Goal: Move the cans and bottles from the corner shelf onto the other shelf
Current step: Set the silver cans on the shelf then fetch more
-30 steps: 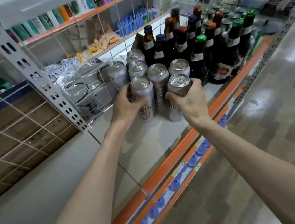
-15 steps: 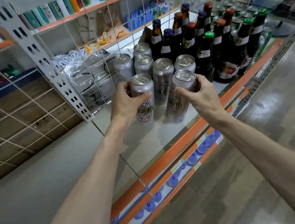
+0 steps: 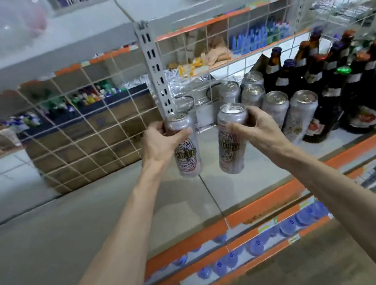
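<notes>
Two silver cans hang in the air at the frame's centre, just apart. The left hand (image 3: 160, 144) grips the left can (image 3: 187, 152) near its top, and the right hand (image 3: 255, 128) grips the right can (image 3: 230, 147). The remaining cans (image 3: 275, 105) and dark bottles (image 3: 336, 85) stand at centre right on the orange-edged shelf (image 3: 251, 184).
</notes>
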`<state>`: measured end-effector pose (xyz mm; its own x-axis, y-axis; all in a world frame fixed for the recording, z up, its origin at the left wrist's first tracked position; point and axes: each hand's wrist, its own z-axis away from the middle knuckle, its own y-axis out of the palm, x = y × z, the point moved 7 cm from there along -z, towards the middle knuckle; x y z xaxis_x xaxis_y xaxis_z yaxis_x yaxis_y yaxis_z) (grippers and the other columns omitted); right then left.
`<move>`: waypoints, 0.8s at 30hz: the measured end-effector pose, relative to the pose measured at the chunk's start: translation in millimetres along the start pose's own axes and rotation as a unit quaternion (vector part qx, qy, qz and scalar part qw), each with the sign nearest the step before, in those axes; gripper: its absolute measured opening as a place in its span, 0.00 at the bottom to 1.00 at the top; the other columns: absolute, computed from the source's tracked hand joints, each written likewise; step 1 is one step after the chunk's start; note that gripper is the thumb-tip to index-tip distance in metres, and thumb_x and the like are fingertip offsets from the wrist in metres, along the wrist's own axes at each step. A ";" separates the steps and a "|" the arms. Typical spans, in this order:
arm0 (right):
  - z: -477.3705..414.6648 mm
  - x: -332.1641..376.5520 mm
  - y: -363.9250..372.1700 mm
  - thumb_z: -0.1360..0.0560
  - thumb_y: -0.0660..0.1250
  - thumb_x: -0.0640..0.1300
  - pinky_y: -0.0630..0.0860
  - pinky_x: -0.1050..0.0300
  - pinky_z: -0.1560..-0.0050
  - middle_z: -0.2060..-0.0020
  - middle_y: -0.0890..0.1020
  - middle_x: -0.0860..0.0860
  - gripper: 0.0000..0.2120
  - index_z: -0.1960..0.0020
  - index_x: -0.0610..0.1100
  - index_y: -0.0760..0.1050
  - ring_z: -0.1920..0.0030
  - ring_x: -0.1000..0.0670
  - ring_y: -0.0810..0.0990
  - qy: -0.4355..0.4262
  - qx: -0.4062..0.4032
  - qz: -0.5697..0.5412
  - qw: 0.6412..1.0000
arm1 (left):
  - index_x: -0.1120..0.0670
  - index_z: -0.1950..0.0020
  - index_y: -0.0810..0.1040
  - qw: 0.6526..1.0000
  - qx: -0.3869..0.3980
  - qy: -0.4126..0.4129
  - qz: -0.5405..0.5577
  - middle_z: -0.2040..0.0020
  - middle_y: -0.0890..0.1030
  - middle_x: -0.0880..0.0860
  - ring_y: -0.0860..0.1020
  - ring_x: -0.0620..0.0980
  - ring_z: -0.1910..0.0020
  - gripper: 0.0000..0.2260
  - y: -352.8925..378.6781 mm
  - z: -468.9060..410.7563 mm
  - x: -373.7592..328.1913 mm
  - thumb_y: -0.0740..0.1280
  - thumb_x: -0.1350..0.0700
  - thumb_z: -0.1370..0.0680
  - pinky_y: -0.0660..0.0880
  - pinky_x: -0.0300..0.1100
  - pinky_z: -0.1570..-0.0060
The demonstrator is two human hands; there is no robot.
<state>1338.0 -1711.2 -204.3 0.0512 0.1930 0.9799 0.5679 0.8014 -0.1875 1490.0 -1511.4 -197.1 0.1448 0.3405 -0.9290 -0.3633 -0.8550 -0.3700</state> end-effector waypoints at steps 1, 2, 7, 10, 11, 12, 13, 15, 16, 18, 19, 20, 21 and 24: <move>-1.2 3.9 13.5 0.27 0.73 0.44 0.80 0.57 0.49 0.46 0.82 0.44 0.19 0.40 0.40 0.74 0.48 0.51 0.82 -0.001 0.014 0.001 1.000 | 0.59 0.39 0.78 1.000 -0.014 -0.005 -0.008 0.43 0.84 0.54 0.82 0.52 0.46 0.31 -16.9 3.8 3.6 0.82 0.47 0.35 0.80 0.49 0.45; -2.5 7.8 27.7 0.28 0.74 0.47 0.80 0.54 0.48 0.46 0.82 0.43 0.20 0.40 0.40 0.74 0.46 0.48 0.81 -0.004 0.028 0.000 1.000 | 0.59 0.39 0.77 0.999 -0.030 -0.013 -0.013 0.43 0.83 0.54 0.82 0.52 0.46 0.31 -33.7 8.0 7.4 0.82 0.46 0.35 0.80 0.50 0.44; -1.1 30.2 109.2 0.25 0.71 0.42 0.80 0.50 0.44 0.46 0.83 0.44 0.15 0.40 0.42 0.75 0.43 0.46 0.81 -0.028 0.114 -0.013 0.993 | 0.56 0.46 0.80 0.992 -0.115 -0.046 -0.034 0.49 0.84 0.52 0.82 0.48 0.53 0.23 -117.3 31.2 28.7 0.82 0.49 0.35 0.78 0.39 0.56; 6.4 43.5 162.4 0.24 0.70 0.45 0.79 0.45 0.42 0.46 0.82 0.41 0.15 0.40 0.40 0.74 0.43 0.44 0.81 -0.035 0.176 -0.013 0.984 | 0.54 0.49 0.82 0.986 -0.147 -0.065 -0.050 0.54 0.82 0.48 0.81 0.43 0.58 0.17 -168.9 50.0 44.6 0.81 0.50 0.33 0.72 0.29 0.67; 9.1 47.4 180.2 0.24 0.70 0.45 0.80 0.47 0.43 0.45 0.81 0.41 0.15 0.40 0.41 0.74 0.44 0.46 0.81 -0.033 0.199 -0.018 0.979 | 0.53 0.50 0.81 0.984 -0.157 -0.073 -0.052 0.56 0.81 0.47 0.79 0.41 0.60 0.16 -186.5 57.3 50.6 0.81 0.50 0.32 0.70 0.26 0.69; 13.2 53.4 198.4 0.23 0.69 0.45 0.81 0.50 0.45 0.45 0.82 0.42 0.14 0.39 0.41 0.74 0.44 0.47 0.81 -0.030 0.221 -0.022 0.974 | 0.52 0.50 0.81 0.981 -0.168 -0.079 -0.055 0.56 0.81 0.46 0.79 0.40 0.61 0.16 -205.4 64.9 56.2 0.81 0.49 0.32 0.69 0.26 0.70; 16.7 58.2 216.5 0.22 0.69 0.45 0.81 0.55 0.48 0.46 0.82 0.44 0.14 0.39 0.42 0.74 0.45 0.50 0.82 -0.029 0.242 -0.023 0.970 | 0.53 0.48 0.82 0.978 -0.180 -0.084 -0.059 0.56 0.81 0.46 0.79 0.41 0.60 0.18 -224.7 72.8 62.3 0.81 0.49 0.32 0.68 0.26 0.70; 25.4 69.8 251.7 0.23 0.69 0.45 0.78 0.65 0.55 0.48 0.82 0.49 0.12 0.41 0.45 0.74 0.49 0.57 0.82 -0.031 0.274 -0.028 0.961 | 0.55 0.46 0.83 0.971 -0.209 -0.097 -0.065 0.54 0.82 0.47 0.79 0.43 0.59 0.19 -263.6 89.8 74.5 0.80 0.48 0.33 0.68 0.26 0.69; 29.2 74.8 268.5 0.23 0.70 0.46 0.77 0.67 0.57 0.48 0.82 0.50 0.12 0.41 0.46 0.74 0.50 0.58 0.82 -0.031 0.282 -0.032 0.958 | 0.56 0.46 0.83 0.967 -0.222 -0.103 -0.067 0.54 0.83 0.48 0.80 0.43 0.59 0.19 -283.1 98.5 80.3 0.81 0.48 0.33 0.68 0.27 0.69; 36.9 83.9 301.7 0.24 0.70 0.48 0.78 0.64 0.55 0.47 0.83 0.49 0.15 0.40 0.45 0.75 0.48 0.55 0.82 -0.032 0.298 -0.038 0.953 | 0.56 0.48 0.83 0.960 -0.245 -0.115 -0.066 0.53 0.84 0.49 0.80 0.44 0.58 0.19 -320.5 114.8 93.5 0.81 0.49 0.33 0.70 0.29 0.66; 41.7 87.7 318.3 0.23 0.70 0.48 0.79 0.60 0.51 0.46 0.83 0.48 0.15 0.39 0.44 0.75 0.46 0.53 0.82 -0.032 0.308 -0.042 0.950 | 0.56 0.48 0.83 0.957 -0.257 -0.117 -0.063 0.53 0.85 0.51 0.80 0.45 0.58 0.19 -338.6 123.2 99.9 0.81 0.50 0.34 0.72 0.32 0.63; 47.2 92.1 335.5 0.23 0.69 0.48 0.80 0.55 0.46 0.46 0.83 0.47 0.15 0.40 0.44 0.76 0.45 0.50 0.82 -0.034 0.317 -0.048 0.947 | 0.56 0.48 0.84 0.954 -0.269 -0.120 -0.059 0.52 0.85 0.52 0.81 0.46 0.57 0.19 -356.4 131.5 105.2 0.82 0.51 0.34 0.73 0.34 0.61; 52.4 95.7 354.9 0.24 0.69 0.49 0.79 0.51 0.43 0.46 0.83 0.46 0.15 0.40 0.44 0.76 0.44 0.47 0.82 -0.034 0.326 -0.053 0.943 | 0.56 0.48 0.83 0.950 -0.281 -0.125 -0.054 0.52 0.85 0.52 0.81 0.47 0.56 0.19 -375.7 140.3 111.4 0.82 0.52 0.34 0.74 0.35 0.59; 69.8 108.4 404.7 0.25 0.70 0.52 0.77 0.49 0.44 0.47 0.83 0.44 0.17 0.42 0.43 0.77 0.46 0.45 0.82 -0.030 0.349 -0.062 0.935 | 0.53 0.52 0.82 0.945 -0.297 -0.129 -0.050 0.57 0.83 0.48 0.81 0.42 0.60 0.14 -423.1 160.5 123.8 0.81 0.52 0.33 0.75 0.30 0.63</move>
<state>1516.1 -1326.4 -178.7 -0.0385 0.0885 0.9953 -0.1088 0.9898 -0.0922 1514.0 -1044.6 -155.6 -0.1062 0.4503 -0.8865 0.2320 -0.8557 -0.4625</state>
